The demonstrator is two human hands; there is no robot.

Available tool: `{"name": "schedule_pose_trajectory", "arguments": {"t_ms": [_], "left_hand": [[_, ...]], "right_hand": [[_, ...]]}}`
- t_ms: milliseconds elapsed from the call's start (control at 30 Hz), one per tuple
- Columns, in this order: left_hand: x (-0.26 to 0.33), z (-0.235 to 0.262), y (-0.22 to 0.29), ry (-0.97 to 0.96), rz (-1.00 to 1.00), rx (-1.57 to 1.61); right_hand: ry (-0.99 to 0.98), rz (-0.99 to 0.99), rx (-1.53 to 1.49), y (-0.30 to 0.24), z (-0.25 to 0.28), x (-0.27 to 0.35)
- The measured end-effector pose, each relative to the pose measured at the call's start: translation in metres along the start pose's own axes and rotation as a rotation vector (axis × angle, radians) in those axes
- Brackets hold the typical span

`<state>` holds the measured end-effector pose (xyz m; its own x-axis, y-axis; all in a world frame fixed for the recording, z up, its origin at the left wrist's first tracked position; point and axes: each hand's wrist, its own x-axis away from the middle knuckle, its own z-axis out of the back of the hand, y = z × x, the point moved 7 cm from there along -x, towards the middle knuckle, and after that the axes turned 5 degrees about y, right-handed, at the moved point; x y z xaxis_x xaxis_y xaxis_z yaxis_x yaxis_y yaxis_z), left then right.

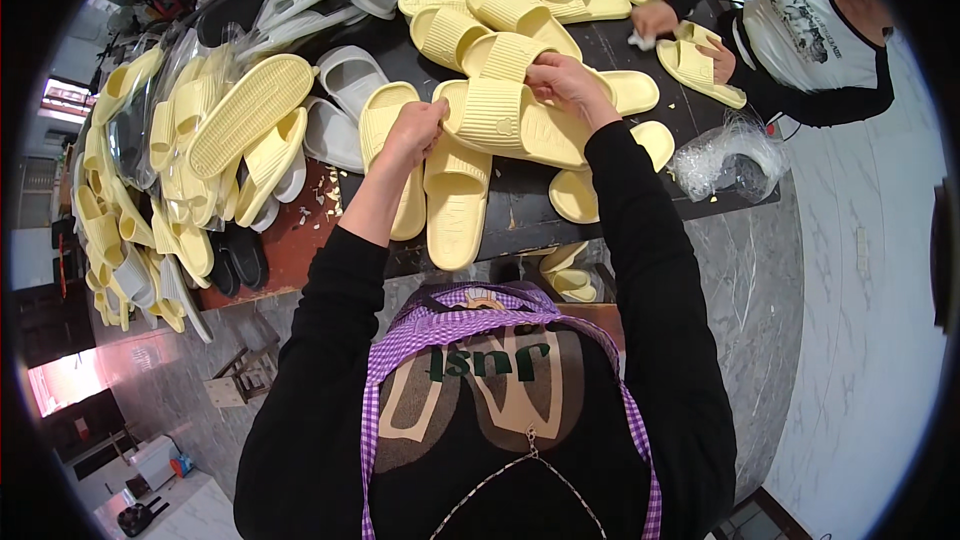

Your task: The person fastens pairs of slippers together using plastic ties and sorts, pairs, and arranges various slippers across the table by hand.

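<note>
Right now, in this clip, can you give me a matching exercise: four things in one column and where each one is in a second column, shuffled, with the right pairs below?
Things:
1. Yellow slipper
2. White slippers
3. Bagged slippers
4. Clear bags

Places:
A. Heaped at the table's left end
B. On the table's right corner, beside the co-worker
C. Held between the left hand and right hand
D. On the dark tabletop, left of the held slipper

Pairs: 1-C, 2-D, 3-A, 4-B
</note>
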<state>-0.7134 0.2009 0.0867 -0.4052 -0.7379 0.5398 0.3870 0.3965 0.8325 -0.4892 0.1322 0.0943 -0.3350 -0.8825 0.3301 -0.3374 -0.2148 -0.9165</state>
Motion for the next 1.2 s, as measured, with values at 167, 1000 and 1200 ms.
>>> {"name": "schedule_pose_trajectory", "arguments": {"t_ms": [167,1000,1200], "left_hand": [[-0.005,-0.006,-0.011,0.025,-0.056,-0.111],[-0.062,-0.048,0.044,-0.174,-0.141,-0.599],[-0.075,-0.056,0.018,-0.229,0.218,-0.089]], "right_hand": [[0.018,-0.004,0.217,0.004,-0.005,-0.003],[0.499,0.117,0.152,0.036,0.106,0.171],[0.406,0.081,0.163,0.050,0.067,0.164]]}}
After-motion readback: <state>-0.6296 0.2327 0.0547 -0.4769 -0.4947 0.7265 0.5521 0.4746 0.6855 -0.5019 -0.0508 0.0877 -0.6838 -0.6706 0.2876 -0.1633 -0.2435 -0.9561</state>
